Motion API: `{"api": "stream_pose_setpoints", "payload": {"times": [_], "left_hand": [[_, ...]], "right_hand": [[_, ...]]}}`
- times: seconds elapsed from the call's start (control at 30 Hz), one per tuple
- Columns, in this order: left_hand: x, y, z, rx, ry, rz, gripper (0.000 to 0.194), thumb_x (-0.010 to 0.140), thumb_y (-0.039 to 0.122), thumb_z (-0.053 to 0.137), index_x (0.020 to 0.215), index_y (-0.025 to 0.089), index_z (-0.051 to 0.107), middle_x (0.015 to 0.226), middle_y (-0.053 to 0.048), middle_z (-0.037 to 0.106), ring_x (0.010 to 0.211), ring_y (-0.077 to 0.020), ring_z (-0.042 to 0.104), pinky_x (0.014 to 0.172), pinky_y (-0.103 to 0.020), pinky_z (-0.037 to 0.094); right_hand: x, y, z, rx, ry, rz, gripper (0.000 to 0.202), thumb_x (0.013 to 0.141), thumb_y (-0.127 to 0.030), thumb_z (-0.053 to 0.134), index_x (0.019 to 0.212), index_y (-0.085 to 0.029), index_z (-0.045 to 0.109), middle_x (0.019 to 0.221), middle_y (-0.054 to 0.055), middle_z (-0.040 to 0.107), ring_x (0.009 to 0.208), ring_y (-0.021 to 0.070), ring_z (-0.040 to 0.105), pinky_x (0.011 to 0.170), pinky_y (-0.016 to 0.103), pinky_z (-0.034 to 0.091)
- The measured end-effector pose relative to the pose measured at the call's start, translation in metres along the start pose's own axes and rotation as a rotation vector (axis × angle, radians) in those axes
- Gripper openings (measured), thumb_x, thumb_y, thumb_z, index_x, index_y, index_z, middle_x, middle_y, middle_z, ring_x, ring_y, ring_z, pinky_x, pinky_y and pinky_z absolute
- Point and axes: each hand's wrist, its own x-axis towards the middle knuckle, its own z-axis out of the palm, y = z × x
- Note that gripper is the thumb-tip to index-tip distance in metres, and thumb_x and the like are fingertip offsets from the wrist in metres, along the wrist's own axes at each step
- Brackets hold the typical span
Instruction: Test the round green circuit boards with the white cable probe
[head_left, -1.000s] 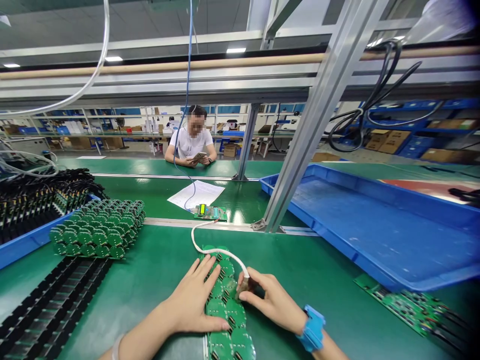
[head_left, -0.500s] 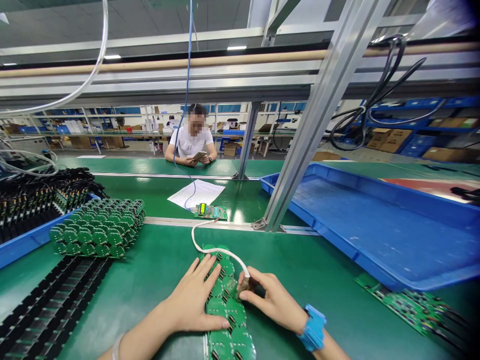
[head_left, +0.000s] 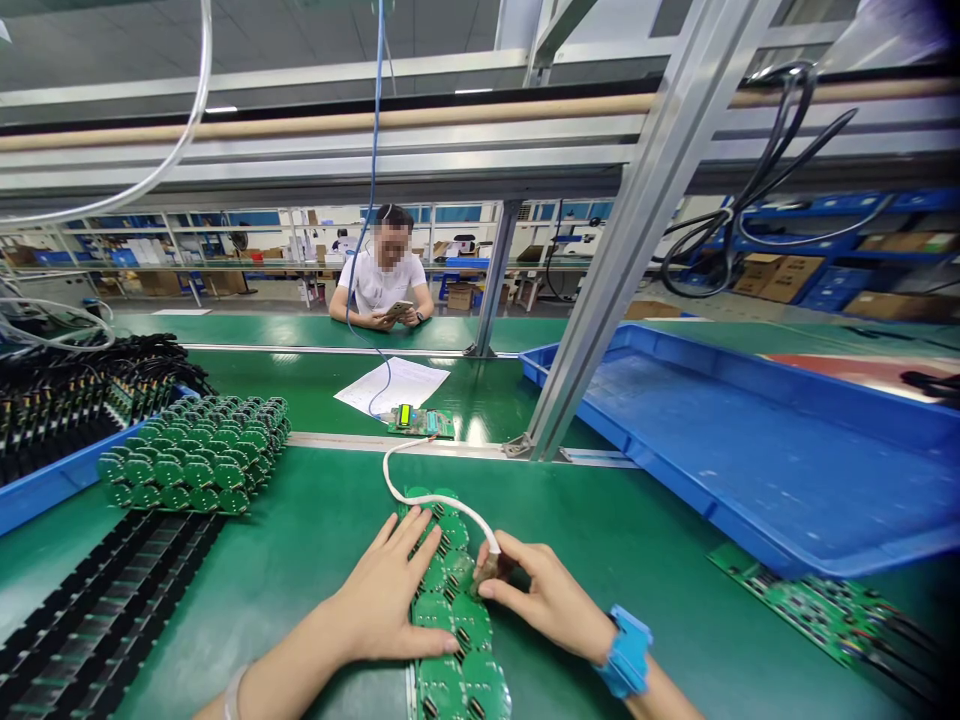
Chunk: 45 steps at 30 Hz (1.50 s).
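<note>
A panel of round green circuit boards (head_left: 442, 608) lies on the green bench in front of me. My left hand (head_left: 386, 595) rests flat over its left side, fingers spread and thumb reaching across. With my right hand (head_left: 529, 590) I pinch a brownish connector head (head_left: 489, 572) against the panel's right edge; its contact points are hidden. From this head a white cable (head_left: 431, 497) curves back to a small green board with a lit yellow display (head_left: 405, 416). Under that board's far side lies a printed paper sheet (head_left: 394, 386).
Stacked round boards (head_left: 199, 455) and a black slotted rack (head_left: 97, 610) stand left, beside a blue bin of black-cabled parts (head_left: 90, 440). At right are a large blue tray (head_left: 750, 440), wired boards (head_left: 817, 605) and a slanted metal post (head_left: 622, 250). A person (head_left: 384, 275) sits opposite.
</note>
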Motion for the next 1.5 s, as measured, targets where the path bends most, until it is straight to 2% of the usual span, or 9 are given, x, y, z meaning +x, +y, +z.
{"api": "stream_pose_setpoints", "payload": {"times": [0.4, 0.67, 0.93, 1.27, 1.5], "left_hand": [[-0.0012, -0.0016, 0.0024, -0.038, 0.020, 0.016, 0.104, 0.078, 0.071, 0.061, 0.154, 0.015, 0.017, 0.159, -0.019, 0.012, 0.146, -0.0386, 0.008, 0.116, -0.060, 0.013], [-0.0002, 0.0012, -0.0005, -0.031, 0.011, 0.006, 0.104, 0.077, 0.067, 0.064, 0.154, 0.013, 0.018, 0.159, -0.019, 0.010, 0.146, -0.0382, 0.009, 0.116, -0.060, 0.014], [-0.0007, 0.0014, 0.0000, -0.027, 0.005, 0.005, 0.104, 0.077, 0.068, 0.063, 0.154, 0.016, 0.016, 0.159, -0.018, 0.009, 0.146, -0.0388, 0.009, 0.116, -0.061, 0.014], [-0.0004, 0.0020, -0.0006, -0.010, -0.010, -0.003, 0.105, 0.077, 0.068, 0.063, 0.154, 0.012, 0.017, 0.159, -0.020, 0.011, 0.146, -0.0382, 0.008, 0.116, -0.059, 0.013], [-0.0007, 0.0001, -0.0007, -0.016, 0.001, 0.013, 0.106, 0.079, 0.074, 0.058, 0.155, 0.014, 0.014, 0.159, -0.019, 0.011, 0.146, -0.0396, 0.009, 0.116, -0.061, 0.013]], "right_hand": [[-0.0022, -0.0036, -0.0055, 0.134, 0.010, 0.024, 0.023, 0.083, -0.040, 0.067, 0.082, -0.019, 0.061, 0.074, 0.003, 0.071, 0.065, 0.0168, 0.062, 0.065, 0.027, 0.050], [-0.0062, -0.0050, -0.0075, 0.248, -0.210, 0.053, 0.022, 0.072, -0.033, 0.075, 0.076, -0.017, 0.061, 0.068, 0.001, 0.071, 0.058, 0.0151, 0.061, 0.059, 0.025, 0.048], [-0.0072, -0.0071, -0.0091, 0.200, -0.212, 0.051, 0.023, 0.073, -0.037, 0.075, 0.076, -0.017, 0.063, 0.067, 0.000, 0.070, 0.057, 0.0145, 0.060, 0.058, 0.024, 0.048], [-0.0070, -0.0077, -0.0071, 0.166, -0.242, -0.040, 0.016, 0.073, -0.028, 0.072, 0.077, -0.018, 0.060, 0.063, -0.004, 0.060, 0.057, 0.0124, 0.051, 0.057, 0.021, 0.042], [-0.0075, -0.0089, -0.0075, 0.160, -0.243, -0.037, 0.015, 0.074, -0.027, 0.071, 0.077, -0.018, 0.060, 0.063, -0.003, 0.061, 0.056, 0.0127, 0.051, 0.057, 0.022, 0.042]]}}
